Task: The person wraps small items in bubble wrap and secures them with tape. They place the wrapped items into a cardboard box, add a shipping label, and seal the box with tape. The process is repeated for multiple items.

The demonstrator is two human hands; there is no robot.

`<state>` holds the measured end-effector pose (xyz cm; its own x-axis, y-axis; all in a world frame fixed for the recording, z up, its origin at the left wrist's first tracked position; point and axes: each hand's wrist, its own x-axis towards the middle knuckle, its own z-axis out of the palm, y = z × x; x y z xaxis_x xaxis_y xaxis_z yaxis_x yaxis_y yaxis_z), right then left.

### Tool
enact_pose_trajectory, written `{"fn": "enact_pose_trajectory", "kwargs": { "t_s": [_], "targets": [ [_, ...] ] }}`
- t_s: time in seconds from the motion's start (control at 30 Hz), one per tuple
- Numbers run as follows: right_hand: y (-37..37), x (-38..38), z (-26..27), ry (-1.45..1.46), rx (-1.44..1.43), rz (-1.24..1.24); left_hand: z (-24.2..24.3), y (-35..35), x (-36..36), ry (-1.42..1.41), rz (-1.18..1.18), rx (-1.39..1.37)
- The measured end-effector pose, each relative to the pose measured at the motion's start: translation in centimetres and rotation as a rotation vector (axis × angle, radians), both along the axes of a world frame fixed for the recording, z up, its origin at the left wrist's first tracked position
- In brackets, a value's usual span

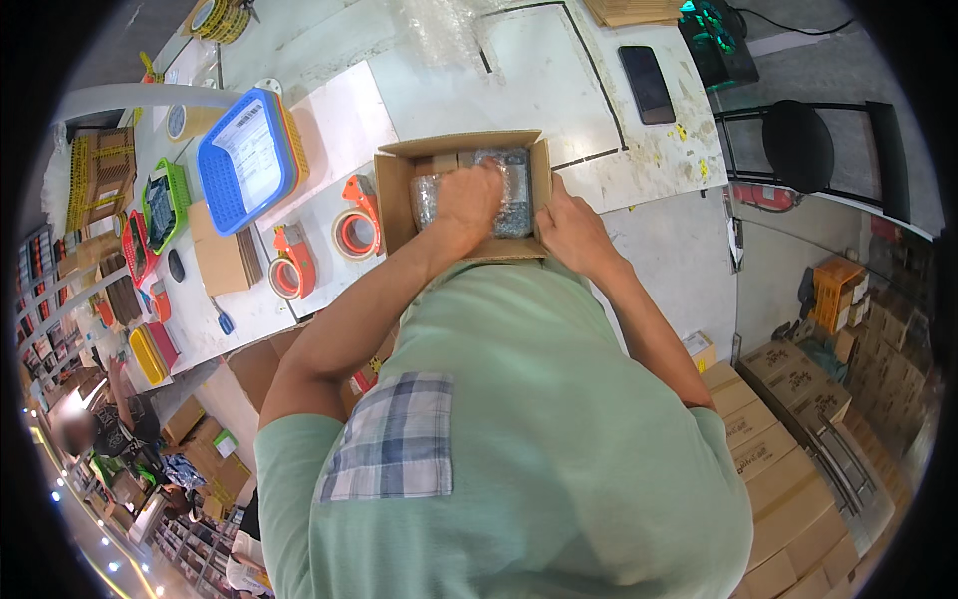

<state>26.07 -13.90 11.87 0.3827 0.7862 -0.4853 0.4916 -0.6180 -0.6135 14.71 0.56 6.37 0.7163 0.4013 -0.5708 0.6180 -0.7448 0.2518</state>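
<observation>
An open cardboard box [465, 142] stands at the table's near edge, right against my shirt. Inside it lies an item in clear bubble wrap [515, 213], with a dark part showing along the right. My left hand [471, 196] reaches into the box with its fingers curled down onto the bubble wrap; its fingertips are hidden, so a grip cannot be made out. At the box's right wall, my right hand [572, 230] holds the cardboard from outside, its index finger stretched up along the edge.
Left of the box are two orange tape dispensers [301, 262], flat cardboard pieces [217, 251] and stacked baskets [213, 161] with a printed paper. Bubble wrap [434, 30] and a smartphone [647, 84] lie farther back. Cartons [786, 479] stand right; other people are lower left.
</observation>
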Motion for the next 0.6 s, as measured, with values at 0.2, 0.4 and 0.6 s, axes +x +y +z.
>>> {"fn": "enact_pose_trajectory", "kwargs": {
  "t_s": [0.2,0.4,0.6],
  "targets": [
    [0.3,0.1,0.4,-0.037,0.029,0.035,1.9,0.1,0.6,-0.056,-0.134,-0.150],
    [0.6,0.4,0.6,-0.014,-0.002,0.046,3.1,2.1,-5.2,0.202,-0.212,0.479],
    [1.6,0.5,1.1,-0.088,-0.035,0.122,0.9,3.1,-7.4,-0.119,-0.390,0.484]
  ]
}}
